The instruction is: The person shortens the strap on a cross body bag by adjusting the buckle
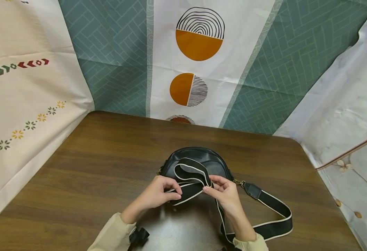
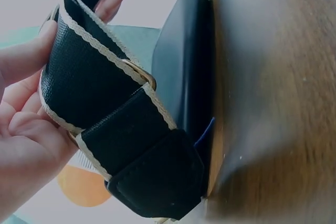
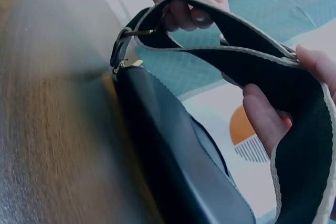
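Bag (image 1: 199, 161) lying flat near table (image 1: 77, 181) front edge, keeping strap (image 1: 189, 181) slack for folding; left hand (image 1: 158, 193) and right hand (image 1: 225, 193) both pinching strap loops, fingers curled.

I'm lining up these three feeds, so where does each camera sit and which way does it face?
Head: worn on the head, looking forward and down at the table; shows the left hand, right hand, both forearms and sleeves, holding the strap over the black bag.
Left wrist: low beside the left hand, facing the strap; fingers fill its left edge.
Right wrist: low beside the right hand, facing along the bag towards the left hand; fingers of both hands show.
Shared: all three show bag, strap and table.
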`<action>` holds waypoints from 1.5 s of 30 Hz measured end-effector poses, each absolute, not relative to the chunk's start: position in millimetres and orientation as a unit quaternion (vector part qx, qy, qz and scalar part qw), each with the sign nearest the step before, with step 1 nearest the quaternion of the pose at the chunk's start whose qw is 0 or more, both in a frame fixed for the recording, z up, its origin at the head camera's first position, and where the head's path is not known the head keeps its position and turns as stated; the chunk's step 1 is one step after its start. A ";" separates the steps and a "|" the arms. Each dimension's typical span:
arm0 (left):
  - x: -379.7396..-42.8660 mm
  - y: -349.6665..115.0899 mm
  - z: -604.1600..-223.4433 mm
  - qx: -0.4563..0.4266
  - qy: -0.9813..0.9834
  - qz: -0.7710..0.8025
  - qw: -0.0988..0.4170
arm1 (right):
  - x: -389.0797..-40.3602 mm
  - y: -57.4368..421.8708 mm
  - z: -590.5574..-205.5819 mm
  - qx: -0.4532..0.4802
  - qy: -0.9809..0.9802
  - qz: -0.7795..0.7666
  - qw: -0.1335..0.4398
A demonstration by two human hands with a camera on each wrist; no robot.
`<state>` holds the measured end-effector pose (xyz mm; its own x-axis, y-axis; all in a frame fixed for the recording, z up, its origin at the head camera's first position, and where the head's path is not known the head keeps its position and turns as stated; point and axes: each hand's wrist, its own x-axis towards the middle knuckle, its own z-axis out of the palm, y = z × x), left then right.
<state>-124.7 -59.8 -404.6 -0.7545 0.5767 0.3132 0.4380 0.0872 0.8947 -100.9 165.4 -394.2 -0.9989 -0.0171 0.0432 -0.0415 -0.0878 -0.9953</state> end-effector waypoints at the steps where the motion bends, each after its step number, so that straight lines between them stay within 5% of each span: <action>1: -124.8 -60.8 -404.0 0.348 0.735 0.579 0.062 | -100.3 166.3 -394.3 0.024 -0.679 0.734 0.007; 28: -139.4 -75.0 -401.8 0.429 0.619 0.656 0.053 | -104.2 190.6 -400.9 0.213 -0.701 0.679 -0.049; 45: -143.2 -87.6 -405.1 0.406 0.557 0.720 0.075 | -105.0 196.1 -397.9 0.242 -0.751 0.614 -0.006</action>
<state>-143.2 -87.6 -405.1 -0.6586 0.5610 0.5015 0.3450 -0.3672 0.8638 -105.0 196.1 -397.9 -0.8830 -0.3710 0.2877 -0.3559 0.1294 -0.9255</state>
